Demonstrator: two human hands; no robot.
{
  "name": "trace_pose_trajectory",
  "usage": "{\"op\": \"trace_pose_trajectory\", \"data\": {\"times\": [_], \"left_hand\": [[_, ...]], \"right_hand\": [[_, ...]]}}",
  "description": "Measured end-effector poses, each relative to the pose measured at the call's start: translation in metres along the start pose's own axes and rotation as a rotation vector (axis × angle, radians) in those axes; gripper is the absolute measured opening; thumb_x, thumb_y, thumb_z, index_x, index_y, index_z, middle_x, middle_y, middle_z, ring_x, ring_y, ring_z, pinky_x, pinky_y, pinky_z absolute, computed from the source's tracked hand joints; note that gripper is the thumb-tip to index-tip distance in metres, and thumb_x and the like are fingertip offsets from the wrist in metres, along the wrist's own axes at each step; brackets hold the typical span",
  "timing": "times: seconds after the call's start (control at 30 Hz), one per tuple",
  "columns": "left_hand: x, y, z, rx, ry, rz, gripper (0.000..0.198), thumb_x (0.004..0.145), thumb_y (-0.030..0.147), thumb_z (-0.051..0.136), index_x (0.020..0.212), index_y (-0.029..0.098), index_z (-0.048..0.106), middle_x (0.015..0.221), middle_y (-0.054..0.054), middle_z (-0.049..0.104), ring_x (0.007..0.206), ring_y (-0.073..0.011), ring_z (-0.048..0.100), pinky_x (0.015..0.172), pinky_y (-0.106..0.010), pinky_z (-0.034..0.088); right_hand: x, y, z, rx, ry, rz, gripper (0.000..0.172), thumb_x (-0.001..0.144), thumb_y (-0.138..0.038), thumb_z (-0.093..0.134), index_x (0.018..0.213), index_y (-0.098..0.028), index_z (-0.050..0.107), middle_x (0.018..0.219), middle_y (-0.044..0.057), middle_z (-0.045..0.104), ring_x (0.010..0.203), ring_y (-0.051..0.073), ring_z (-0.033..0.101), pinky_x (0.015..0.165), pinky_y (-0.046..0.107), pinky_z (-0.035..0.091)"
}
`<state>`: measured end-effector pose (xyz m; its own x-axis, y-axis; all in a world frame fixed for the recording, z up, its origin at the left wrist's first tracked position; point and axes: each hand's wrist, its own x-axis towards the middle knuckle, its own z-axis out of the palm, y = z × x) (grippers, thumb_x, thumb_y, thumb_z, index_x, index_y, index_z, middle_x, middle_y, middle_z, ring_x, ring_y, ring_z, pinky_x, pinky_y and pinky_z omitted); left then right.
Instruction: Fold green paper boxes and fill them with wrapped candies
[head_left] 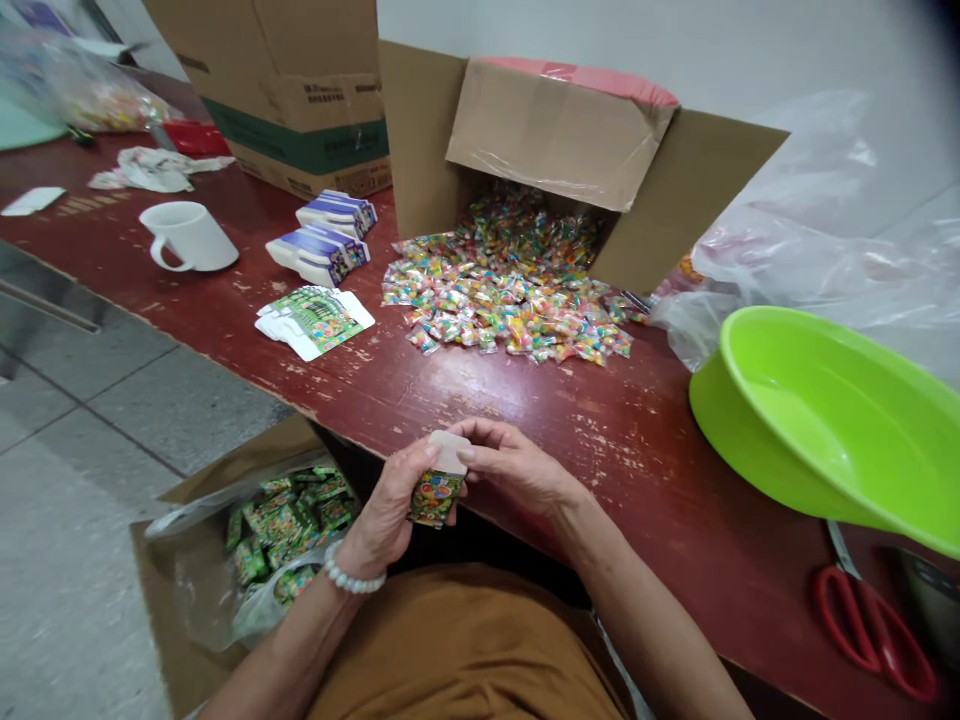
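Just over the table's front edge, my left hand (396, 498) grips a small printed candy box (436, 496) between thumb and fingers. Its pale end flap stands up at the top. My right hand (517, 462) pinches that flap from the other side, with the thumb on it and the other fingers partly hidden behind. Beyond my hands lies a heap of small clear candy packets (510, 310), spilling from a cardboard box (562, 135) tipped on its side. Left of the heap is a fanned stack of flat green cartons (319, 320).
Blue-and-white carton bundles (322, 240), a white mug (191, 237) and a tall cardboard box (300, 90) stand at the left. To the right are a green basin (787, 440) and red-handled scissors (870, 620). A floor carton (154, 600) with filled green boxes (289, 520) sits below left.
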<state>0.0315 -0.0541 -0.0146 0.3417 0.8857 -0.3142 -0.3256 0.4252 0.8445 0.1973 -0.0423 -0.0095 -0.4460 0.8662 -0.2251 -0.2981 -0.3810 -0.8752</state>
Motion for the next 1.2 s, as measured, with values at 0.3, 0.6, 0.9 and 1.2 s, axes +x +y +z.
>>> {"op": "trace_pose_trajectory", "data": {"times": [0.3,0.6,0.9,1.2], "left_hand": [[-0.003,-0.003,0.002,-0.082,-0.011,-0.04,0.046,0.082,0.054,0.069,0.096,0.01,0.068,0.068,-0.007,0.07,0.048,-0.0152,0.061,0.041,-0.024,0.053],[-0.005,0.013,0.005,-0.277,-0.043,-0.221,0.045,0.097,0.051,0.048,0.121,0.015,0.061,0.07,-0.005,0.069,0.045,-0.019,0.065,0.041,-0.031,0.056],[-0.004,0.005,0.006,-0.202,0.026,-0.169,0.056,0.097,0.055,0.047,0.133,0.014,0.059,0.072,-0.008,0.071,0.051,-0.0167,0.064,0.042,-0.025,0.053],[0.002,0.004,-0.001,-0.222,0.08,-0.185,0.04,0.091,0.038,0.061,0.123,0.015,0.068,0.09,-0.009,0.076,0.053,-0.0149,0.065,0.043,-0.023,0.052]], "right_hand": [[0.004,0.013,0.008,0.118,0.074,0.002,0.037,0.066,-0.041,0.088,0.083,-0.019,0.063,0.062,-0.005,0.059,0.047,0.009,0.052,0.045,0.022,0.047],[-0.005,0.009,0.012,-0.587,0.191,-0.443,0.021,0.092,-0.04,0.062,0.088,-0.024,0.074,0.097,0.006,0.074,0.082,0.018,0.068,0.069,0.03,0.055],[0.005,0.007,0.015,-0.133,0.19,-0.13,0.025,0.073,-0.037,0.081,0.078,-0.017,0.068,0.07,0.0,0.068,0.048,0.009,0.054,0.045,0.023,0.047],[-0.003,0.012,0.018,-0.432,0.195,-0.303,0.022,0.085,-0.042,0.071,0.081,-0.02,0.068,0.091,0.005,0.07,0.071,0.016,0.064,0.066,0.033,0.055]]}}
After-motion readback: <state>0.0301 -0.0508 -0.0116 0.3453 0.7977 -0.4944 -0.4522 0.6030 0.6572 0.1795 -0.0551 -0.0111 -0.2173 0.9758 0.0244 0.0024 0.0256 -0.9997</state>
